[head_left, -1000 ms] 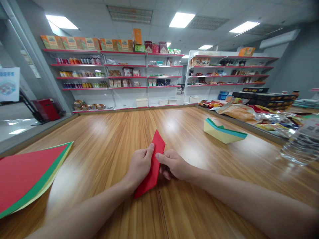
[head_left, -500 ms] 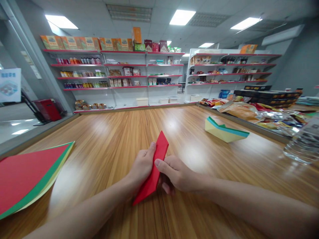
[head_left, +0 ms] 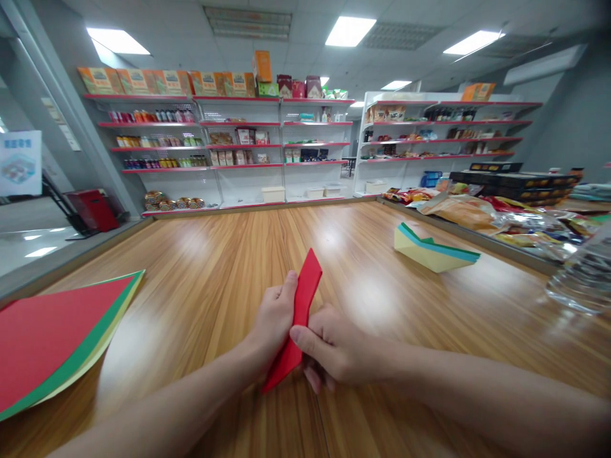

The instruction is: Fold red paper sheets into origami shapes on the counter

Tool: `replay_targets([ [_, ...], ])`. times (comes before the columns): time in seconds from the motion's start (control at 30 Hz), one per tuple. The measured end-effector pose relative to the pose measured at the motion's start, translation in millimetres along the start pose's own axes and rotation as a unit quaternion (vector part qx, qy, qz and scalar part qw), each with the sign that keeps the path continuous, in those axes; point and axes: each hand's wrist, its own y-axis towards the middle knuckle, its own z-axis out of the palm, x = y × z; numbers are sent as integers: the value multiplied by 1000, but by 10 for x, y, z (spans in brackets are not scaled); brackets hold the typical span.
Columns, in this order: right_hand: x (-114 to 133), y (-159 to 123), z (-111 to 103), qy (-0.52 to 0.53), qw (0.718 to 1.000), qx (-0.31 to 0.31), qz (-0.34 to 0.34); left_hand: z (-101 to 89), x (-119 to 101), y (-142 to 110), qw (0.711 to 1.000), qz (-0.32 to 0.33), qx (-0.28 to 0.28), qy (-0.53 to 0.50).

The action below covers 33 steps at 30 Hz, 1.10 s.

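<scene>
A folded piece of red paper (head_left: 308,286), long with a pointed far end, is held tilted just above the wooden table. My left hand (head_left: 274,318) grips its left side, thumb lying along the edge. From the right, my right hand (head_left: 337,343) pinches the paper nearer its lower half, thumb on top and fingers curled beneath, partly hidden. Farther right stands a folded paper boat (head_left: 432,251) in yellow, blue and green. At the left lies a stack of paper sheets (head_left: 62,337), red on top with green and yellow edges below.
On the right, a clear plastic bottle (head_left: 582,280) stands near several snack packets (head_left: 520,222) and stacked black boxes (head_left: 515,186). The wooden table (head_left: 229,254) has a raised far edge. Stocked shelves (head_left: 238,124) line the back.
My right hand has slid slightly down along the red paper and toward me. The paper has turned a little, showing narrower. My left hand has stayed nearly in place.
</scene>
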Motion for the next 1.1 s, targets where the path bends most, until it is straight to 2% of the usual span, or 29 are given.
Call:
replay_targets([
  [0.07, 18, -20, 9, 7, 999, 33, -10, 16, 6, -41, 999, -16, 27, -12],
  [0.13, 29, -21, 14, 11, 999, 38, -12, 22, 10, -47, 999, -12, 31, -19],
  [0.23, 54, 1, 13, -12, 1000, 0, 3, 8, 9, 0, 1000, 17, -17, -9],
  [0.3, 80, 6, 12, -27, 1000, -2, 6, -3, 13, 24, 999, 26, -39, -3],
  [0.37, 100, -7, 20, -32, 999, 24, -1, -1, 25, 15, 1000, 14, -14, -6],
  [0.5, 86, -48, 57, -33, 996, 67, -46, 15, 39, -32, 997, -13, 77, -17],
  [0.57, 50, -36, 62, -6, 998, 60, -25, 2, 24, -8, 998, -8, 68, 1],
  [0.6, 25, -17, 52, 16, 999, 45, -5, -12, 14, 20, 999, 3, 47, 20],
  [0.67, -42, 39, -4, 85, 996, -30, 28, -48, 2, 91, 997, 43, 3, 58],
  [0.7, -83, 70, -49, 125, 987, -93, 28, -66, 4, 126, 995, 64, 0, 74],
  [0.77, -175, 125, -157, 199, 952, -232, 33, -89, 29, 177, 991, 85, 17, 105],
  [0.8, -222, 144, -209, 214, 934, -283, 37, -95, 49, 192, 989, 84, 28, 118],
  [0.83, -265, 158, -252, 220, 926, -306, 39, -97, 69, 201, 988, 76, 39, 129],
  [0.9, -324, 170, -296, 211, 932, -292, 39, -98, 98, 206, 988, 51, 59, 136],
  [0.97, -333, 161, -286, 198, 948, -245, 35, -100, 97, 200, 988, 36, 78, 129],
  [1.1, -221, 104, -208, 193, 967, -165, 19, -107, 21, 163, 989, 20, 118, 86],
])
